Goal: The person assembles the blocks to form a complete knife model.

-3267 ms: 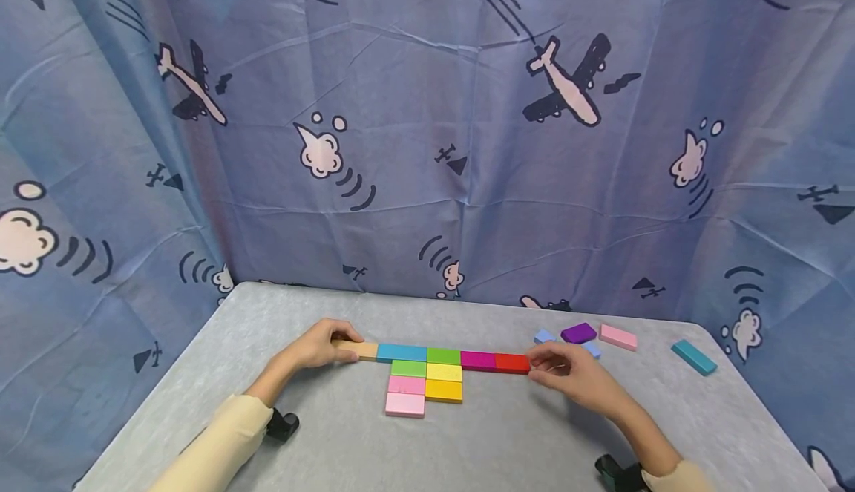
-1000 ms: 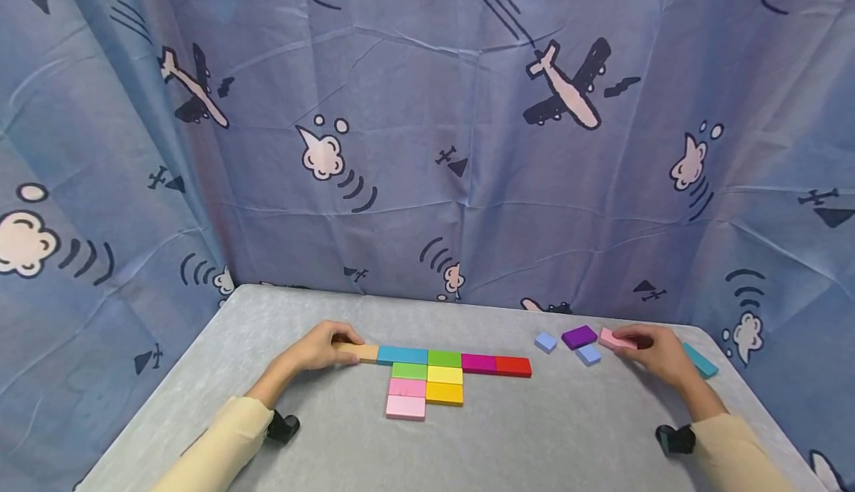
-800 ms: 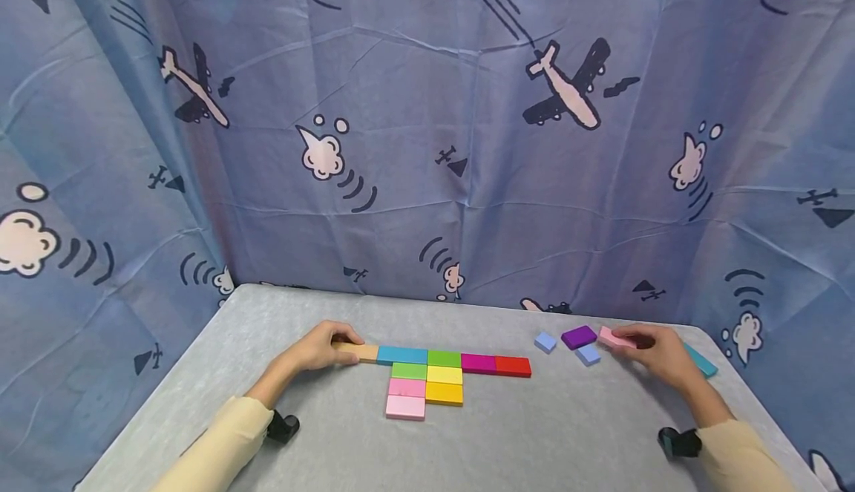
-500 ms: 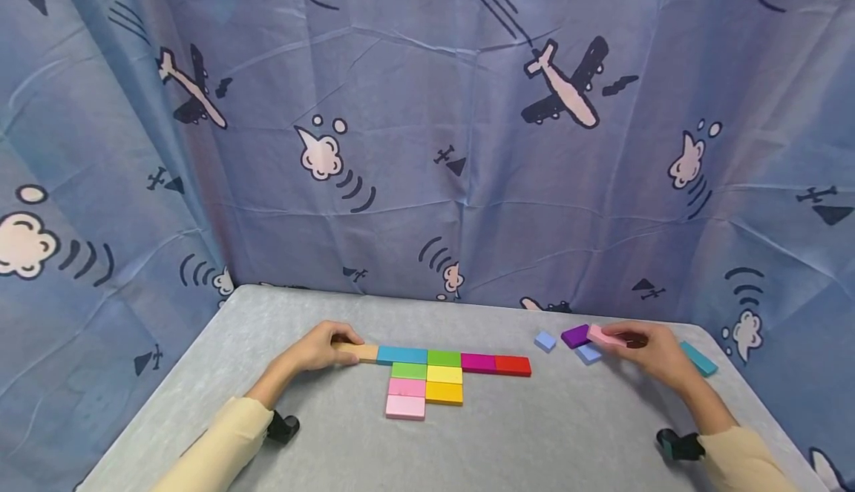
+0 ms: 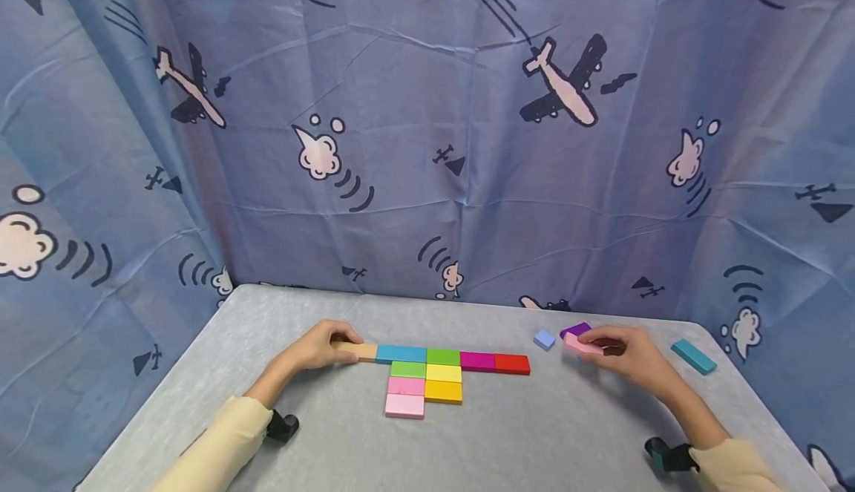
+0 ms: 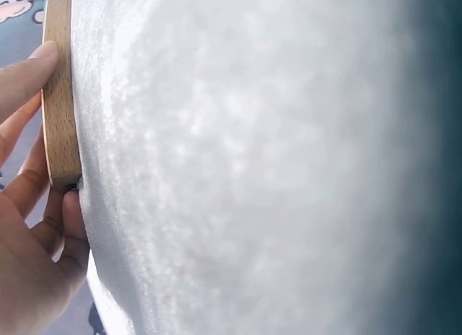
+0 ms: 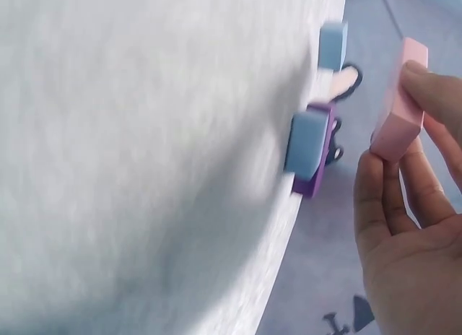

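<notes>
A row of flat blocks lies mid-table: a wooden block (image 5: 363, 349), then blue (image 5: 401, 353), green, magenta and red (image 5: 512, 363), with several more blocks (image 5: 424, 388) in two short columns below. My left hand (image 5: 322, 349) holds the wooden block (image 6: 58, 97) at the row's left end. My right hand (image 5: 617, 355) pinches a pink block (image 5: 580, 344) lifted off the table, right of the red block. In the right wrist view the pink block (image 7: 399, 104) sits between thumb and fingers.
A purple block (image 5: 576, 329) and two light blue blocks (image 5: 544, 339) lie near my right hand; in the right wrist view one light blue block (image 7: 307, 144) rests against the purple one (image 7: 319, 162). A teal block (image 5: 693, 356) lies at the far right. A blue printed curtain surrounds the grey table (image 5: 467, 447).
My right hand left the red block, reached right to the loose blocks, gripped the pink block and now carries it leftward. The left hand has stayed on the wooden block.
</notes>
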Motion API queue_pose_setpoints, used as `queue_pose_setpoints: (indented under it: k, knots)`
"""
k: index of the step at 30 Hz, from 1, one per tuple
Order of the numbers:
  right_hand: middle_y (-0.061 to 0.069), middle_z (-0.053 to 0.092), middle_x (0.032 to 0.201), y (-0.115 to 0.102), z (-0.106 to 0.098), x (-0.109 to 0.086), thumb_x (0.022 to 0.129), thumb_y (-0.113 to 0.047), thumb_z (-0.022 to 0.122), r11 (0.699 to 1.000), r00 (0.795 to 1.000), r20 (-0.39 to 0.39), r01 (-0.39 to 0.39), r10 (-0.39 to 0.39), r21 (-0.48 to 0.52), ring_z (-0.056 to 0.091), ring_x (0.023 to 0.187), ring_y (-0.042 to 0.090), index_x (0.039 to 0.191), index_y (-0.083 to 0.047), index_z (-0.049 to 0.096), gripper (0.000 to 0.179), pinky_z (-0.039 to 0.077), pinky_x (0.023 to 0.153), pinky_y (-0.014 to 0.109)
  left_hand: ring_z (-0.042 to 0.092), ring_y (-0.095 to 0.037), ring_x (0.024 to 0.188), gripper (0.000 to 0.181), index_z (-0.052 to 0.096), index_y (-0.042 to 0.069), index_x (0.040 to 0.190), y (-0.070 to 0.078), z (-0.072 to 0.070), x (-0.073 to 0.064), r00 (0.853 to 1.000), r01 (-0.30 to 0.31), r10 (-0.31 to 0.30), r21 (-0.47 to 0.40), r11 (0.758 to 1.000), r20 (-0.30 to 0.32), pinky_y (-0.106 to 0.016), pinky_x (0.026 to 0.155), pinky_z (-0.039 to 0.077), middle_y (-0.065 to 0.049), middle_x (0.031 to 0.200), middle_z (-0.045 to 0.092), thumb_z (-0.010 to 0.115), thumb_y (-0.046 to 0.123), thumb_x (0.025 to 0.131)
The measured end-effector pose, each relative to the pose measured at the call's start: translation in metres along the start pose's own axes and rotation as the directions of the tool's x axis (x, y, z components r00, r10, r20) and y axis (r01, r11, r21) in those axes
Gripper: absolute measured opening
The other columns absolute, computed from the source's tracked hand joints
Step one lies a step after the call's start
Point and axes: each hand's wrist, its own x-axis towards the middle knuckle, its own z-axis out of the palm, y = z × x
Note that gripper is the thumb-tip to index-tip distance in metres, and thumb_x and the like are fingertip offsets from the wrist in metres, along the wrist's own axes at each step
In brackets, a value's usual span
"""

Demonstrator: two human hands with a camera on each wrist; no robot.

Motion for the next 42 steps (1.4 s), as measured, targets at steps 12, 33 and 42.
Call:
queue_pose_setpoints:
  k: [12,33,42]
  knots:
    - [0.007,0.069,0.107,-0.035,0.032,0.0,0.087,-0.014,0.083,0.99,0.99,0.116,0.065,-0.079,0.123,0.064,0.09,0.02,0.111,-0.006,0.075,0.026,0.055,0.079,0.028,0.06,-0.018,0.088,0.019,0.076,0.004,0.102,-0.003,0.001,-0.001,1.0,0.012,-0.012,-0.006,1.0,-0.013,-0.036,0.081,0.048,0.0,0.096,0.07,0.083,0.006,0.085]
    - [-0.004,0.07,0.106,-0.094,0.098,0.003,0.084,-0.017,0.086,0.98,0.948,0.303,0.038,-0.097,0.196,0.062,0.098,0.021,0.106,-0.017,0.078,0.023,0.054,0.086,0.031,0.06,-0.016,0.088,0.018,0.077,0.006,0.102,-0.003,0.0,-0.002,1.0,0.017,-0.017,0.016,1.0,-0.019,-0.035,0.082,0.048,0.002,0.097,0.07,0.082,0.008,0.086]
    - [-0.008,0.071,0.1,-0.112,0.125,0.012,0.082,-0.015,0.088,0.974,0.92,0.355,0.094,-0.164,0.207,0.063,0.096,0.017,0.104,-0.018,0.08,0.023,0.054,0.084,0.032,0.061,-0.018,0.089,0.018,0.076,0.005,0.102,-0.001,0.0,-0.001,1.0,0.011,-0.011,0.015,1.0,-0.016,-0.037,0.083,0.048,0.001,0.097,0.07,0.083,0.007,0.085]
